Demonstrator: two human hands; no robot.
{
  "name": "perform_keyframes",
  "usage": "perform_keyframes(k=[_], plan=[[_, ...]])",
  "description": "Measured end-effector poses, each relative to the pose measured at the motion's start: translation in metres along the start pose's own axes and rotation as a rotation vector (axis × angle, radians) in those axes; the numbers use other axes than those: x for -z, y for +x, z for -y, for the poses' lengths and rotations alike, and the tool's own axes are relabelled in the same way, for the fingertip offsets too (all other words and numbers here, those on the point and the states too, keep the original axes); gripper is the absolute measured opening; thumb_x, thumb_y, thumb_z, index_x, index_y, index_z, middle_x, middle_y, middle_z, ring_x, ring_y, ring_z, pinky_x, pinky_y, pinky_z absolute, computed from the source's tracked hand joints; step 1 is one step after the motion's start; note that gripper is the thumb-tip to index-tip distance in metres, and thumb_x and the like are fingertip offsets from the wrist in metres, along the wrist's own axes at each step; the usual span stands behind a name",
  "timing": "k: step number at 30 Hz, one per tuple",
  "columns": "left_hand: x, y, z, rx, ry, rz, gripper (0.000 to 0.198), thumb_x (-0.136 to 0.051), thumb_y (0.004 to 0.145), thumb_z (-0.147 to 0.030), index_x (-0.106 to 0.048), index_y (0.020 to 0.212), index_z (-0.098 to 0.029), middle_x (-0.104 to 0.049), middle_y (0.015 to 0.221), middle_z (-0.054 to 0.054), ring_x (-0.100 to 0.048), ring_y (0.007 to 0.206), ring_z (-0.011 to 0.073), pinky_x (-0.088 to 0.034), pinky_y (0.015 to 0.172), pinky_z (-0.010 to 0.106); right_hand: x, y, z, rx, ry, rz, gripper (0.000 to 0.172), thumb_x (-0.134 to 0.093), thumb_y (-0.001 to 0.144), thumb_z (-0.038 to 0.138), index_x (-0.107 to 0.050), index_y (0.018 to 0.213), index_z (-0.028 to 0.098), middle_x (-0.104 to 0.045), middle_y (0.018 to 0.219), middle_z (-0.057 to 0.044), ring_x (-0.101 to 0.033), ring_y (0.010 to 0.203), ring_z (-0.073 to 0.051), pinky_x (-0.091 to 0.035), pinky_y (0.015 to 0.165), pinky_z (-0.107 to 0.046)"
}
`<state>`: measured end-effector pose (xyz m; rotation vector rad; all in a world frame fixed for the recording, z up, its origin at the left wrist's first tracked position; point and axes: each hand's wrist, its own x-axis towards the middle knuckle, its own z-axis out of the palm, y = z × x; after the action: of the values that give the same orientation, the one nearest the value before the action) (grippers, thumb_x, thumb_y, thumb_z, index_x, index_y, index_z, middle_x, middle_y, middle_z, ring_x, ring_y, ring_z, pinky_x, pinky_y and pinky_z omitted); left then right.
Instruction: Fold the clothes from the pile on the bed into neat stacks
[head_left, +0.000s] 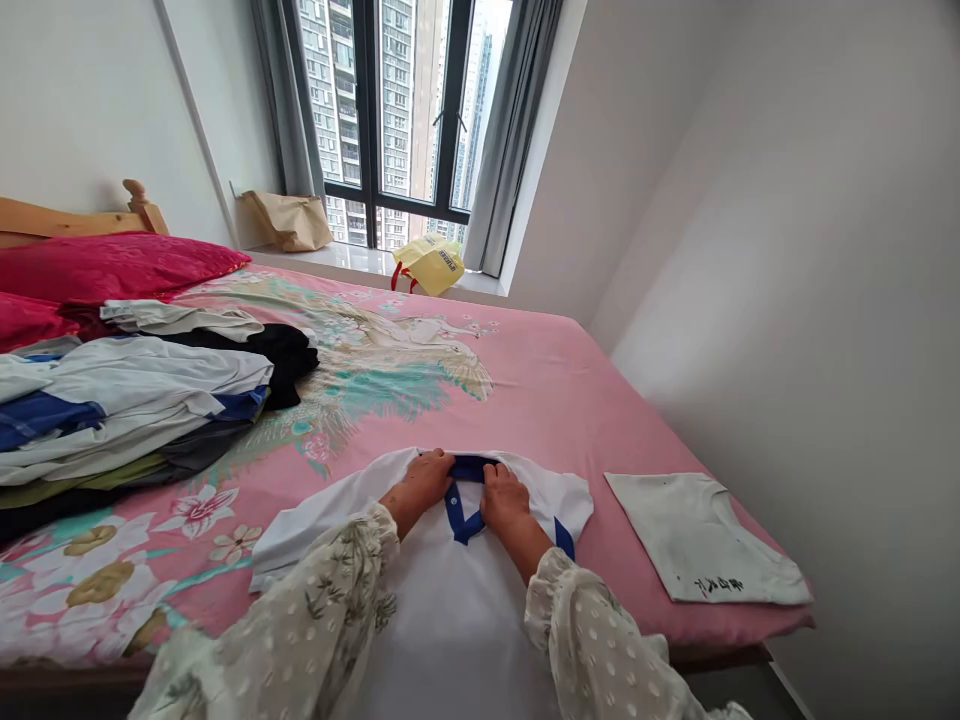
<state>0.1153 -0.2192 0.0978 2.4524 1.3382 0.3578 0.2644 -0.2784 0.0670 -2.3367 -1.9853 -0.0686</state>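
Observation:
A white polo shirt [457,610] with a dark blue collar and button placket lies spread front side up near the edge of the bed. At the collar's left side, my left hand [427,485] has its fingers curled closed on the fabric. My right hand [506,500] pinches the collar's right side, level with the left. Between the two hands the blue neckband shows. One short sleeve spreads to the left; the other, with a blue trim, is partly behind my right forearm. The shirt's lower part runs out of view toward me.
To the right lies a folded white T-shirt [709,540] with dark lettering. A heap of clothes [135,400] covers the bed's left side, by red pillows [120,262]. A paper bag [292,222] and a yellow bag [431,265] stand on the windowsill. A wall bounds the right.

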Motion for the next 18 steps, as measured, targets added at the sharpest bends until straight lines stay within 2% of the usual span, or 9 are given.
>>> perform_keyframes(k=[3,5,8,12,15,18], plan=[[-0.011,0.016,0.007,0.085,0.057,0.022,0.022,-0.05,0.076,-0.014,-0.069,0.088,-0.015,-0.066,0.094,0.013,-0.062,0.092,0.0238,-0.045,0.086,0.036,-0.005,-0.008,-0.006,0.005,0.063,-0.034,0.048,-0.057,0.075,0.016,-0.047,0.122,0.019,-0.054,0.115,-0.011,-0.055,0.101,-0.023,-0.043,0.076,-0.03],[-0.008,0.02,0.009,0.08,0.066,0.035,0.023,-0.046,0.08,-0.017,-0.069,0.082,-0.016,-0.066,0.09,0.013,-0.062,0.09,0.0224,-0.044,0.085,0.034,-0.006,-0.009,-0.009,0.003,0.128,-0.075,0.05,-0.058,0.078,0.022,-0.044,0.125,0.02,-0.053,0.116,-0.011,-0.054,0.101,-0.022,-0.042,0.078,-0.03],[0.01,0.022,0.004,-0.002,0.038,0.05,0.026,-0.044,0.084,-0.026,-0.069,0.082,-0.018,-0.066,0.091,0.01,-0.06,0.091,0.0208,-0.042,0.085,0.031,0.001,-0.004,-0.01,-0.003,0.183,-0.147,0.046,-0.06,0.079,0.033,-0.048,0.122,0.021,-0.053,0.113,-0.01,-0.052,0.1,-0.023,-0.041,0.08,-0.032],[0.048,0.021,-0.004,-0.135,-0.068,0.11,0.031,-0.045,0.084,-0.041,-0.067,0.08,-0.02,-0.066,0.08,0.003,-0.058,0.08,0.0172,-0.04,0.075,0.026,0.032,0.011,-0.012,0.032,0.274,-0.207,0.019,-0.053,0.08,0.024,-0.062,0.097,0.021,-0.058,0.103,-0.01,-0.049,0.1,-0.023,-0.038,0.083,-0.032],[0.069,0.02,0.0,-0.15,-0.175,0.146,0.035,-0.041,0.084,-0.045,-0.066,0.083,-0.02,-0.064,0.074,0.0,-0.055,0.072,0.0143,-0.039,0.065,0.023,0.06,0.023,-0.02,0.048,0.562,-0.111,0.017,-0.05,0.079,0.022,-0.064,0.089,0.019,-0.063,0.091,-0.007,-0.052,0.094,-0.022,-0.037,0.082,-0.032],[0.076,0.016,0.015,-0.114,-0.251,0.195,0.022,-0.056,0.072,-0.039,-0.067,0.075,-0.02,-0.062,0.066,-0.002,-0.053,0.064,0.0133,-0.037,0.06,0.022,0.08,0.034,-0.031,0.088,0.796,0.079,0.023,-0.046,0.083,0.031,-0.065,0.089,0.019,-0.065,0.08,-0.003,-0.056,0.076,-0.016,-0.04,0.069,-0.026]])
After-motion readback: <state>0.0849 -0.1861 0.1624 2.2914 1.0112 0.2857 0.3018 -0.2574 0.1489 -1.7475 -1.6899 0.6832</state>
